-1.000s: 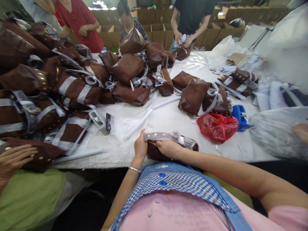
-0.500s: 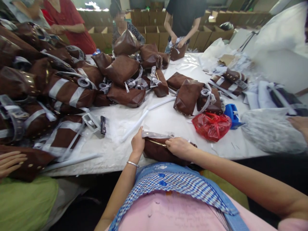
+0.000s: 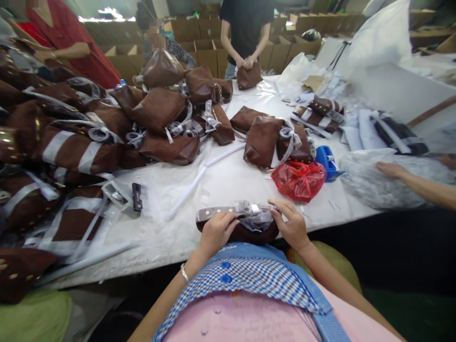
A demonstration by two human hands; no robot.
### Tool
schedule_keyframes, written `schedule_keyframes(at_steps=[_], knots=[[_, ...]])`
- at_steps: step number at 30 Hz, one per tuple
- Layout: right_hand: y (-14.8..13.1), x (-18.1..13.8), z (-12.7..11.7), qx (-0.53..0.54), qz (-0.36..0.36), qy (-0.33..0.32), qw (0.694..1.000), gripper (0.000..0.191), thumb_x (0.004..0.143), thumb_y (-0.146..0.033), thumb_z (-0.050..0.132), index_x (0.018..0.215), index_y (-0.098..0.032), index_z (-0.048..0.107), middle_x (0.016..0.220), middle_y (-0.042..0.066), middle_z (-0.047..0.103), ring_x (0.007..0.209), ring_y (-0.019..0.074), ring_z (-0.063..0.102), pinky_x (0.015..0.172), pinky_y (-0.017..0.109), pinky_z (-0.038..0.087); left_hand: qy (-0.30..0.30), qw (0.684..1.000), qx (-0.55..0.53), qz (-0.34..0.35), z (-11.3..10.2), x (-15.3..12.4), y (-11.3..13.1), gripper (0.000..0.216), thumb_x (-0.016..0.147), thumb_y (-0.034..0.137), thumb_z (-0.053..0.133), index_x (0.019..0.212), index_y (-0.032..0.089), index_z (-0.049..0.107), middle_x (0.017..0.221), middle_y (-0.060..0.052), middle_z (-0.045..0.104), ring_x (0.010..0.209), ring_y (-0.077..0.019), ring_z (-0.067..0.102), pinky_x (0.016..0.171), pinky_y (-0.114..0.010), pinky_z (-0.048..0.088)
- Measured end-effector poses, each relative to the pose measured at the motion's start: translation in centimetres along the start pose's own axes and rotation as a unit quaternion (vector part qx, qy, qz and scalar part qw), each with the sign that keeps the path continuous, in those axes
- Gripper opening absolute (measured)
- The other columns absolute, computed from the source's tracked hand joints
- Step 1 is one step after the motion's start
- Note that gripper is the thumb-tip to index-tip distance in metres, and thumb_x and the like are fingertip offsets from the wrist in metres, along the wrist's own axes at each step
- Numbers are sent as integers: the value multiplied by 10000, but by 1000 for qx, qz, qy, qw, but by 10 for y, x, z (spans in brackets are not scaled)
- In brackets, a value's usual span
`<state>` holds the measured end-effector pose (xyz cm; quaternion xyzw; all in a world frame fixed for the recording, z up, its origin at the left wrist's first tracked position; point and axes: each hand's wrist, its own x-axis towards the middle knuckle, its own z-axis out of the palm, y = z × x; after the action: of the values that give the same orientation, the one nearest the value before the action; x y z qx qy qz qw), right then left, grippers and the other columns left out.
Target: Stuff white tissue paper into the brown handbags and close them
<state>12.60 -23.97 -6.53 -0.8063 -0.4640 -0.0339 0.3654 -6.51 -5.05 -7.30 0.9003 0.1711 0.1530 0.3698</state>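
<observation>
A brown handbag (image 3: 256,235) lies at the table's front edge, right against my apron. Clear plastic wrap (image 3: 254,221) covers part of its upper side, and gold studs show along a strip at its left. With fingers together, my left hand (image 3: 218,231) grips the bag's near upper edge left of the middle. At the bag's right end, my right hand (image 3: 292,224) pinches the edge of the plastic wrap between thumb and fingers. The bag's zip, seen earlier, is hidden now.
Several brown bags (image 3: 162,111) are heaped at the left and middle. A red plastic bag (image 3: 299,180) sits beside a blue tape dispenser (image 3: 327,164). At the right, another person's hand (image 3: 392,169) touches a clear plastic bundle (image 3: 366,183). People stand across the table (image 3: 192,190).
My right hand has left the zip and moved to the bag's right end. My left hand has shifted to the near edge. A co-worker's hand at the left has gone from view.
</observation>
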Motion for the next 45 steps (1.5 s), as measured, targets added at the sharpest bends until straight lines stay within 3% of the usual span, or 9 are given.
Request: schedule_keyframes(at_steps=[3, 10, 15, 20, 26, 31, 37, 42, 45], knots=[[14, -35, 9, 3, 93, 5, 996, 352, 983, -368, 471, 1277, -217, 594, 1257, 116, 634, 1203, 245, 570, 1080, 455, 447, -90, 995, 42, 10, 13, 14, 2, 315, 854, 376, 687, 1130, 229, 648, 1009, -77, 698, 957, -253, 647, 850, -352, 522], [30, -60, 45, 55, 192, 23, 980, 703, 936, -451, 536, 1528, -215, 239, 1504, 170, 399, 1348, 273, 459, 1066, 489, 474, -120, 981, 145, 47, 29, 20, -6, 291, 890, 271, 629, 1173, 229, 581, 1134, -90, 676, 1049, -248, 634, 920, -359, 494], [25, -52, 40, 50, 117, 59, 990, 490, 948, -388, 542, 1393, -214, 435, 1458, 150, 450, 1382, 274, 411, 1123, 508, 405, -155, 967, 195, 61, 27, 48, -12, 437, 797, 369, 740, 1180, 218, 593, 1081, -105, 701, 1006, -295, 648, 897, -385, 483], [22, -44, 21, -106, -23, -67, 992, 204, 943, -348, 581, 1069, -217, 673, 1186, 77, 660, 1329, 290, 419, 1086, 475, 381, -240, 943, 207, 105, 16, 71, -2, 170, 813, 308, 673, 956, 220, 693, 887, -84, 726, 833, -273, 672, 748, -334, 481], [-2, -5, 4, -236, 8, -315, 919, 265, 938, -378, 570, 923, -157, 715, 1010, 127, 684, 1094, 314, 548, 846, 413, 449, -319, 916, 188, 153, 17, 84, 14, 279, 875, 424, 575, 878, 213, 757, 925, -104, 746, 816, -251, 674, 769, -334, 483], [-13, 5, 8, -239, 41, -378, 894, 226, 923, -147, 511, 921, -132, 736, 1011, 158, 669, 806, 227, 660, 616, 303, 460, -370, 905, 163, 133, 19, 90, 15, 241, 858, 309, 553, 883, 222, 777, 887, -76, 764, 788, -225, 679, 768, -309, 487], [2, 8, 8, -220, 19, -388, 895, 227, 919, -215, 558, 1099, -128, 666, 1131, 161, 627, 847, 253, 691, 637, 312, 516, -312, 940, 108, 81, 21, 82, 15, 338, 854, 227, 533, 1113, 282, 744, 1057, -20, 762, 889, -207, 695, 802, -290, 480], [13, 18, -6, -208, 19, -400, 892, 294, 841, -320, 703, 1077, -151, 658, 1047, 125, 671, 891, 278, 692, 701, 315, 519, -232, 965, 121, -1, 38, 83, 20, 268, 866, 385, 617, 1060, 274, 765, 963, -27, 775, 818, -214, 697, 741, -289, 476], [18, 20, -12, -178, 35, -392, 902, 307, 807, -358, 737, 1069, -210, 679, 1017, 92, 698, 906, 270, 686, 713, 298, 497, -190, 973, 129, -21, 45, 89, 20, 226, 855, 362, 636, 1013, 274, 772, 960, -19, 774, 853, -220, 702, 752, -292, 480]])
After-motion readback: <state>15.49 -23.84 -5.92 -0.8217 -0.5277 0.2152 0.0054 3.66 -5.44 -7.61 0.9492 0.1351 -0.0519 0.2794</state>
